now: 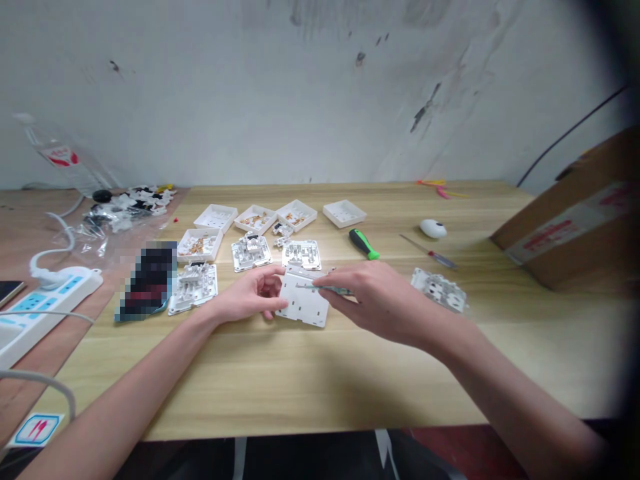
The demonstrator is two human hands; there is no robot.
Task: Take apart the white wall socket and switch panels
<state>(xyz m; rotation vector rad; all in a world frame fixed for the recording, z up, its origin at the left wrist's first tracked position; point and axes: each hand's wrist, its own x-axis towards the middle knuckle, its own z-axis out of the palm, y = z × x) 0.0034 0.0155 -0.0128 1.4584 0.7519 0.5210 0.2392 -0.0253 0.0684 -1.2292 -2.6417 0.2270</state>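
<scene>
My left hand (255, 293) pinches the left edge of a flat white plastic plate (303, 308), held tilted just above the wooden table. The plate has several small slots in it. My right hand (367, 293) grips a slim pointed tool (336, 290), its thin tip lying across the upper part of the plate. Whether that tool is a small screwdriver or tweezers I cannot tell. Right behind the plate lies a white plastic socket housing (301, 255) with metal parts. Two more housings, one (251, 251) behind my left hand and another (194, 287) beside my left forearm, carry raised inner parts.
White trays (199, 245), some with brass-coloured pieces, stand at the back. A green-black screwdriver (364, 244), a thin screwdriver (430, 252), a white rounded object (433, 229) and another housing (440, 290) lie rightward. A cardboard box (570, 220) stands far right; a power strip (47, 310) lies left.
</scene>
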